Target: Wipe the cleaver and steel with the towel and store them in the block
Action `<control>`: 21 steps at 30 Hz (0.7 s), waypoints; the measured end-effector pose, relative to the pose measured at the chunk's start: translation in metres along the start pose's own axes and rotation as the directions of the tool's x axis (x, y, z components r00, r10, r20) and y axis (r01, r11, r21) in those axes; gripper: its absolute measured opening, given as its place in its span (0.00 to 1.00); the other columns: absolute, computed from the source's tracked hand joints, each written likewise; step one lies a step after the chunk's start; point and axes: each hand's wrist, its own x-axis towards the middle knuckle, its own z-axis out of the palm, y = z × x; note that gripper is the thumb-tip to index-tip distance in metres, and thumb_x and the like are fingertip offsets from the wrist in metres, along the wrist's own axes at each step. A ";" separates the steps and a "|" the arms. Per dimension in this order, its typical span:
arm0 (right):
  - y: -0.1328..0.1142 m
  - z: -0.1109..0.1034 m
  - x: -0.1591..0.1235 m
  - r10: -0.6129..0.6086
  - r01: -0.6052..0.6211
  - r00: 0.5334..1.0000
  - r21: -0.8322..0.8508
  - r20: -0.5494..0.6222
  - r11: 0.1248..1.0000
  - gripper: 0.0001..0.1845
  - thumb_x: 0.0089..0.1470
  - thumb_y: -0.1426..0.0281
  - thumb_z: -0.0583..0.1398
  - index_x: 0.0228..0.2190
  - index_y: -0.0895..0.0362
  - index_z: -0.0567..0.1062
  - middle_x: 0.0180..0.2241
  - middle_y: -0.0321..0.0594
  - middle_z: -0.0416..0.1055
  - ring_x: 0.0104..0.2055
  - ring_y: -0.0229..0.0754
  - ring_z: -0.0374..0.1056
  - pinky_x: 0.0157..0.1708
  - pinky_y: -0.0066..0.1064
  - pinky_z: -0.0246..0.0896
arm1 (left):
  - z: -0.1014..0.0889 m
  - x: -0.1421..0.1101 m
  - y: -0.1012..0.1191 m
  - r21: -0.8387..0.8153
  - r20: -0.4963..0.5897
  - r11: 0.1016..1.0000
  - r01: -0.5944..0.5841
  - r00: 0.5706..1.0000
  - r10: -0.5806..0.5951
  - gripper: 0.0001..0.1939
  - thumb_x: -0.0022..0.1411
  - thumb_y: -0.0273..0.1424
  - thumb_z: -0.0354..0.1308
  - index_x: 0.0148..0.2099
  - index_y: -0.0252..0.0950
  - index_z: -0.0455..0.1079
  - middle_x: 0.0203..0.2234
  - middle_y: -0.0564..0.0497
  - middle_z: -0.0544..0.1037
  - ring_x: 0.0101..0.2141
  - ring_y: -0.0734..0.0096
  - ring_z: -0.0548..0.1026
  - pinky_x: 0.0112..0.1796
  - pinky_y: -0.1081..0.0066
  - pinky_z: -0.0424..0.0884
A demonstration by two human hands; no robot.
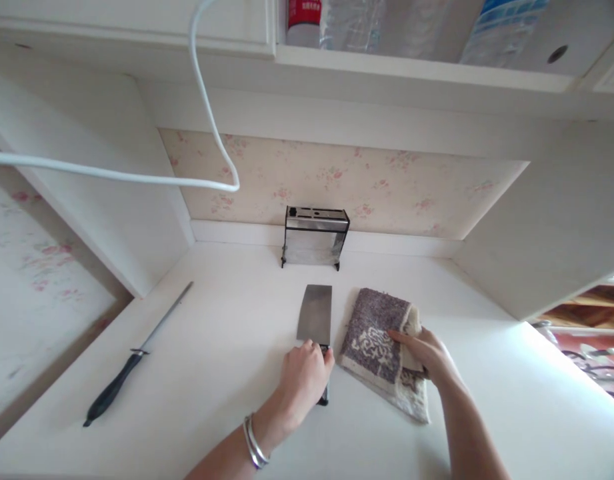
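My left hand [307, 375], a silver bangle on its wrist, is closed around the black handle of a cleaver [316, 312]. The broad blade points away from me over the white counter, and the handle's end shows below my fingers. To the right, my right hand [429, 353] grips the right edge of a folded purple and cream towel [374, 333]. Its thumb or a finger presses on the patterned top, while the other fingers are partly hidden behind the fold. A small gap separates the towel from the cleaver.
A sharpening steel [137, 353] with a black handle lies on the counter [227, 320] at left. Against the back wall stands a metal knife block [314, 237]. A white cable [207, 100] hangs in front at upper left. Overhead, a cabinet shelf [417, 67] holds bottles.
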 end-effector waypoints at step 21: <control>-0.010 -0.021 -0.067 0.010 0.040 0.996 0.578 -0.083 0.815 0.38 0.31 0.67 0.74 0.47 0.48 0.70 0.38 0.37 0.77 0.30 0.46 0.75 0.26 0.32 0.75 | -0.050 -0.031 -0.059 -0.002 -0.109 0.997 -0.071 0.992 0.070 0.28 0.71 0.42 0.35 0.35 0.38 0.73 0.31 0.48 0.79 0.30 0.66 0.78 0.31 0.69 0.66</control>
